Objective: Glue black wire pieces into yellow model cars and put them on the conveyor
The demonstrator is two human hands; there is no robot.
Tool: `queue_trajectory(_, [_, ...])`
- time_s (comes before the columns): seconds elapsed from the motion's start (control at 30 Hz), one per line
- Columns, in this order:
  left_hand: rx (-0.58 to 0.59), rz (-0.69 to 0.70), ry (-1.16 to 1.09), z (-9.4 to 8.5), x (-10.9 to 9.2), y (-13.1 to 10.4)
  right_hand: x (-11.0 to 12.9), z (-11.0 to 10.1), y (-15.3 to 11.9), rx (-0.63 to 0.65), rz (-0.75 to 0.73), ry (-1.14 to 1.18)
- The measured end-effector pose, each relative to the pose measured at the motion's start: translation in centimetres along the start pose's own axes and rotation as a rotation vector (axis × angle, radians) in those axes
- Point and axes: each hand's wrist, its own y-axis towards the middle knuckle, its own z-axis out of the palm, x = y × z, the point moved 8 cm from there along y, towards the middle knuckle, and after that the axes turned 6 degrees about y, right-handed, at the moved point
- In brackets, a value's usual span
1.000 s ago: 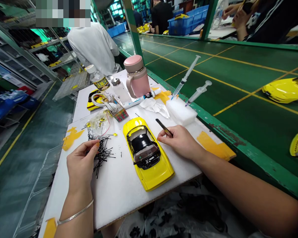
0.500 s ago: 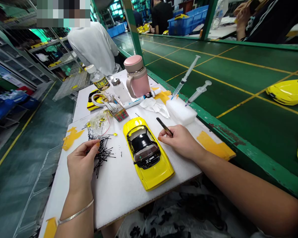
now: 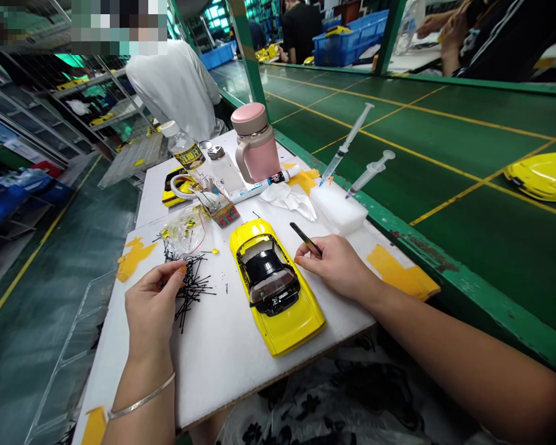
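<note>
A yellow model car (image 3: 291, 318) with a black roof panel and a clear windshield lies on the white tabletop between my hands. My right hand (image 3: 336, 266), closed just right of the car, holds dark tweezers (image 3: 304, 238) that point up and to the left. Thumb and finger of my left hand (image 3: 155, 296) are pinched together at the edge of a pile of thin black plastic sticks (image 3: 197, 287). Whatever sits in that pinch is too small to make out. A clear plastic bag (image 3: 188, 230) with small yellow parts lies behind the pile.
Two syringes (image 3: 347, 142) stick in a white foam block (image 3: 338, 207) at the back right. A pink mug (image 3: 262, 151), a marker (image 3: 259, 186) and a bottle (image 3: 183, 147) stand or lie behind the car. Along the right runs a green conveyor (image 3: 426, 142) with yellow car bodies (image 3: 544, 176).
The tweezers in my right hand have shifted slightly to the left. Yellow car bodies on the conveyor have moved to the right. My left hand and the model car look unmoved.
</note>
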Motion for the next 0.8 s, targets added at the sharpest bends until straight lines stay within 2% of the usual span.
queue_trajectory(0.17, [0.003,0.000,0.001,0.03,0.18,0.04,0.15,-0.21,-0.07,-0.035,-0.027,0.010])
queue_trajectory(0.6, [0.000,0.008,0.005,-0.10,0.20,0.06,0.35,0.22,-0.16,0.000,-0.064,-0.060])
queue_trajectory(0.8, [0.000,0.013,0.000,-0.07,0.23,0.10,0.35,-0.17,-0.08,-0.050,-0.090,-0.024])
